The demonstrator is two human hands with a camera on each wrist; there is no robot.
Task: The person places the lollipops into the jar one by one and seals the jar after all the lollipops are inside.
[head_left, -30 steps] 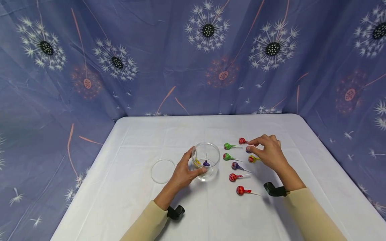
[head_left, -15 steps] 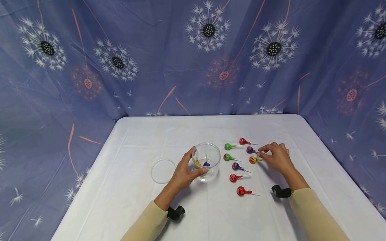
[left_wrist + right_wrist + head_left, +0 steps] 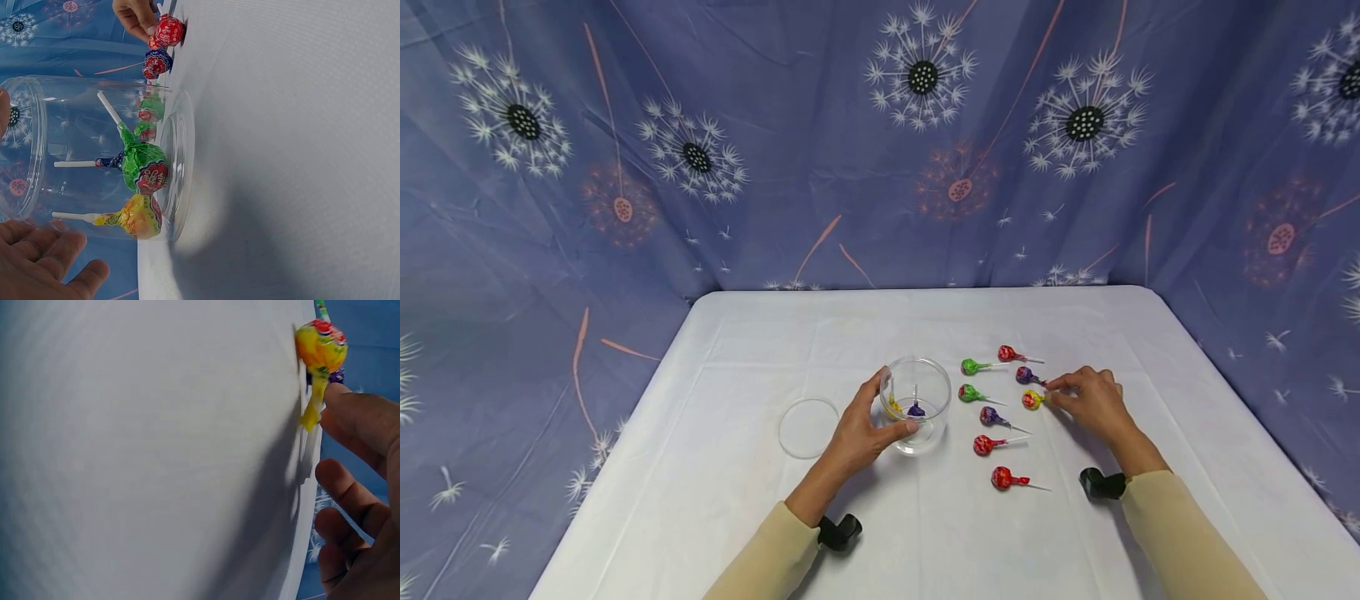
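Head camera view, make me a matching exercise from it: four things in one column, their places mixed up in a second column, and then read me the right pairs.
Things
1. Clear cylindrical container
2. Round clear lid
3. Blue dandelion-print fabric
4. Yellow-wrapped ball lollipop outside the container

Places
A. Hanging behind the white cloth-covered table
B. Lying by the fingertips of the right-hand grip
C. Held in the left-hand grip
D. Lying flat to the left of the container

Right pairs: 1-C, 2-D, 3-A, 4-B
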